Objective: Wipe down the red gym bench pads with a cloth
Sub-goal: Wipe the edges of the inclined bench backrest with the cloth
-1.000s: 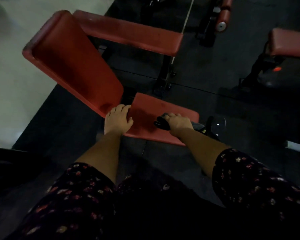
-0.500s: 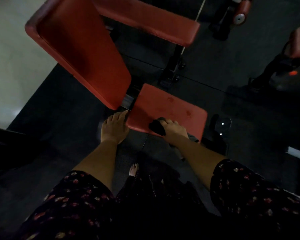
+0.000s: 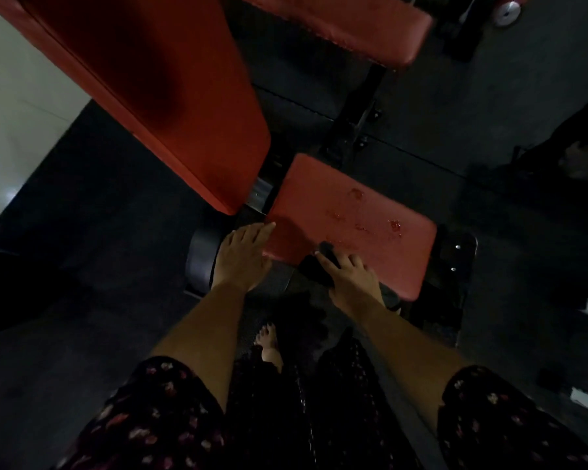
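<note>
Head view, looking down in dim light at three red pads, two hands and one cloth. One long back pad (image 3: pixel 143 96) slopes from the upper left down toward the centre. One square seat pad (image 3: pixel 370 198) lies flat just beside its lower end, with a narrow gap between the two. A third pad (image 3: pixel 340 25) crosses the top of the frame, well apart from the seat pad.

One dark cloth (image 3: pixel 314 269) sits bunched on the near edge of the seat pad. The right hand (image 3: pixel 352 278) holds it there, fingers (image 3: pixel 357 261) slightly spread and bent over the cloth, thumb on its left side. The left hand (image 3: pixel 241 259) rests on the near left corner of the same pad, its fingers (image 3: pixel 257 232) straight and pressed together, holding nothing.

Three or four shiny wet spots (image 3: pixel 394 226) show on the seat pad beyond the cloth.

Both forearms come out of two dark sleeves (image 3: pixel 157 422) printed with small flowers. One bare foot (image 3: pixel 269 346) stands on the dark floor (image 3: pixel 116 239) between the arms. One pale round roller end (image 3: pixel 506 10) shows at the top right corner. A pale wall (image 3: pixel 17 106) fills the left edge.
</note>
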Available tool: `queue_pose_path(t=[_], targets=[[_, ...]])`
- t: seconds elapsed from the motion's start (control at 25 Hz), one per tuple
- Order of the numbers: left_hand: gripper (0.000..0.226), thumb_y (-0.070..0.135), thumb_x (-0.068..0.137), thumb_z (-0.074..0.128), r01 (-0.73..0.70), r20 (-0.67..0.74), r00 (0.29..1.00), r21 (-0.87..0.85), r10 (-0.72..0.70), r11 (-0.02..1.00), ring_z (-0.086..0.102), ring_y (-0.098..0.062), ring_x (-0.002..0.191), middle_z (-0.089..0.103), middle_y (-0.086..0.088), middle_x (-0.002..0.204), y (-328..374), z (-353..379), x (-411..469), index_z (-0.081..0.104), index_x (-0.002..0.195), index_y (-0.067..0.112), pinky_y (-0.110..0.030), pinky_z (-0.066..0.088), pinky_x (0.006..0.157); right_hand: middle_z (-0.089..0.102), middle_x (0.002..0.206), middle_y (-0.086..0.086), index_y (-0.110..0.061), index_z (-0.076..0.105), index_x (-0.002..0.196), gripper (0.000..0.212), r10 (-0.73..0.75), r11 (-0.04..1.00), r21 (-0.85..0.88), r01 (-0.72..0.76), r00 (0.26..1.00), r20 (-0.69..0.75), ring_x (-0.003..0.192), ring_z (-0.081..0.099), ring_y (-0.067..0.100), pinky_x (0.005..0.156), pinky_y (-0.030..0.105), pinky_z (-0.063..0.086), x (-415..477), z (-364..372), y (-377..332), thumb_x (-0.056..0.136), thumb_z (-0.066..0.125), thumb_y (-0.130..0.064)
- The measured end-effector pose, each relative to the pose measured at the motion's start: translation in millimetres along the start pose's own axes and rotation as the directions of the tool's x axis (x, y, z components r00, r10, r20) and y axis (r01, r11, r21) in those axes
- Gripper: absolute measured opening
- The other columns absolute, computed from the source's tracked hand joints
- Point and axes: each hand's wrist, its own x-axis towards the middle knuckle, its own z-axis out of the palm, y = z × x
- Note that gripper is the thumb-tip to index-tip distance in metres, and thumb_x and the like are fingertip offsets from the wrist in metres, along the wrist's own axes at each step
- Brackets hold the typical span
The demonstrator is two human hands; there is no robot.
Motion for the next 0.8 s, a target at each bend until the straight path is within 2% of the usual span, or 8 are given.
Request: queue_pose_path(t=[0.12,0.28,0.36,0.48,0.56,0.64,0.72,0.8], targets=[[0.070,0.034,0.094,0.049,0.000,-0.051,0.999,0.020,0.001,1.000,0.029,-0.023,0.142,0.028,-0.001,0.157,-3,25,13,0.016,0.155,0.028,-0.040,0.024,0.116,0.013,0.160,0.003,-0.039,0.006,0.153,0.081,-0.095,0.991,-0.103,0.089,0.994,-0.055,0.136,0.028,0.034,0.100,0.043,0.034,21,18,15,0.092,0.054,-0.016],[0.068,0.036,0.093,0.054,0.102,-0.167,0.979,-0.087,-0.116,0.991,0.036,-0.027,0.138,0.036,-0.005,0.153,-4,59,20,0.026,0.153,0.023,-0.044,0.029,0.112,0.005,0.162,-0.004,-0.041,0.004,0.152,0.078,-0.150,0.972,-0.197,0.130,0.984,-0.094,0.138,0.022,0.035,0.100,0.049,0.031,48,32,19,0.096,0.047,-0.010],[0.067,0.037,0.091,0.050,0.065,-0.160,0.984,-0.102,-0.080,0.993,0.041,-0.029,0.135,0.039,-0.006,0.151,-7,85,26,0.029,0.152,0.020,-0.047,0.031,0.111,-0.001,0.162,-0.010,-0.045,0.001,0.151,0.071,-0.142,0.972,-0.202,0.121,0.986,-0.092,0.138,0.018,0.036,0.097,0.052,0.031,63,43,11,0.100,0.041,-0.015],[0.069,0.037,0.086,0.043,0.053,-0.152,0.986,-0.102,-0.069,0.993,0.042,-0.030,0.135,0.041,-0.009,0.151,-19,129,39,0.033,0.151,0.016,-0.048,0.030,0.113,-0.006,0.162,-0.009,-0.047,-0.002,0.150,0.064,-0.252,0.931,-0.288,0.223,0.965,-0.067,0.141,0.011,0.040,0.097,0.056,0.028,93,60,-2,0.104,0.035,-0.024],[0.070,0.029,0.086,0.056,0.085,-0.146,0.984,-0.130,-0.104,0.988,0.041,-0.029,0.137,0.040,-0.010,0.151,-31,156,46,0.033,0.150,0.013,-0.048,0.027,0.115,-0.005,0.163,-0.006,-0.044,-0.001,0.151,0.064,-0.341,0.880,-0.379,0.287,0.936,-0.082,0.141,0.011,0.041,0.097,0.060,0.029,115,63,-7,0.103,0.036,-0.024],[0.072,0.027,0.084,0.066,0.111,-0.209,0.968,-0.151,-0.142,0.982,0.045,-0.030,0.134,0.044,-0.011,0.148,-44,184,54,0.037,0.148,0.011,-0.050,0.028,0.115,-0.003,0.163,-0.004,-0.041,0.000,0.152,0.065,-0.405,0.819,-0.487,0.303,0.907,-0.117,0.140,0.014,0.042,0.095,0.060,0.032,144,69,-11,0.103,0.038,-0.021],[0.066,0.034,0.089,0.056,0.165,-0.239,0.949,-0.182,-0.207,0.969,0.044,-0.028,0.135,0.044,-0.010,0.148,-55,209,68,0.037,0.148,0.012,-0.049,0.025,0.116,0.000,0.162,-0.002,-0.040,0.001,0.152,0.066,-0.398,0.798,-0.542,0.265,0.906,-0.143,0.137,0.018,0.043,0.093,0.058,0.035,172,78,-14,0.103,0.039,-0.020],[0.067,0.045,0.090,0.037,0.141,-0.287,0.936,-0.220,-0.202,0.965,0.044,-0.027,0.135,0.047,-0.009,0.146,-63,230,84,0.039,0.147,0.012,-0.049,0.022,0.117,0.002,0.162,-0.001,-0.041,0.003,0.153,0.066,-0.326,0.843,-0.506,0.183,0.921,-0.211,0.134,0.021,0.043,0.092,0.057,0.037,192,96,-18,0.102,0.040,-0.020]])
